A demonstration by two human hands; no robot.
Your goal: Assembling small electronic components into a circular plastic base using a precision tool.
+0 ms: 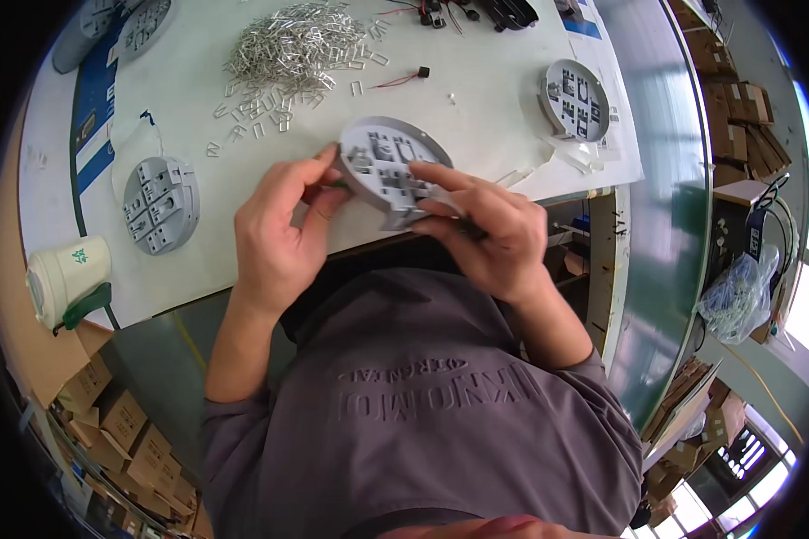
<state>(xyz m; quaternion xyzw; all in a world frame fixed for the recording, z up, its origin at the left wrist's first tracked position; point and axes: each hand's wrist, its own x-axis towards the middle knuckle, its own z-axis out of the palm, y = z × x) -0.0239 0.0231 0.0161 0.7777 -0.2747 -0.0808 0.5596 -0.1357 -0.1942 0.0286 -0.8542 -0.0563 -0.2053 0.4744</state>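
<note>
A round grey plastic housing (389, 163) with moulded compartments is held tilted above the near edge of the table. My left hand (283, 220) pinches its left rim between thumb and fingers, and a bit of something green shows by the thumb. On the other side, my right hand (499, 223) grips the lower right of the housing, with its index finger reaching over the inner face. What lies under the right fingers is partly hidden. A similar housing (161, 207) rests to the left, and another (574, 101) stands at the right.
Beyond my hands lies a heap of small U-shaped metal clips (292, 49). A small black part with red wires (422, 73) sits beside it. The cream cup (70, 277) with a green handle is at the table's left edge. Cardboard boxes (121, 422) are stacked below left.
</note>
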